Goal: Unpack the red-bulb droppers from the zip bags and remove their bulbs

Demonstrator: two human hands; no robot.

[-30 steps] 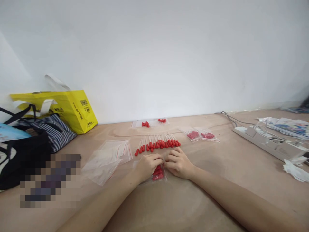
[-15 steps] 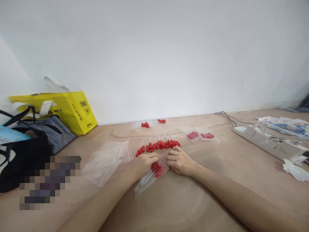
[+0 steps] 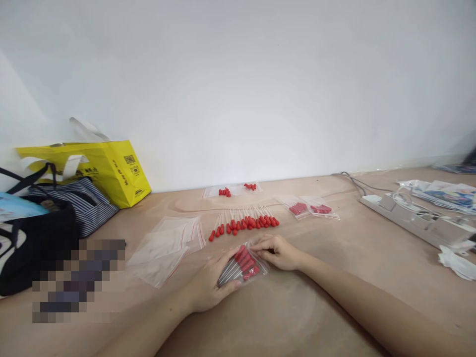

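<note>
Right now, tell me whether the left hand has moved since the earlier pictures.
Yes: judged against the row of red-tipped sticks, the left hand has moved away, lower in the picture.

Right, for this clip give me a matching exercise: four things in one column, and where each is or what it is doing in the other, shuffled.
Column one
1. Left hand
2. Right hand
3. Yellow bag
4. Power strip

Column two
A. Behind the striped bag, at the left of the view
B. Fingertips at the edge of the filled clear bag, near the red ends
C. White, lying on the right side of the table
D. Curled around the filled clear bag's other end, by the thin stems

Pairs: 1-D, 2-B, 3-A, 4-C
</note>
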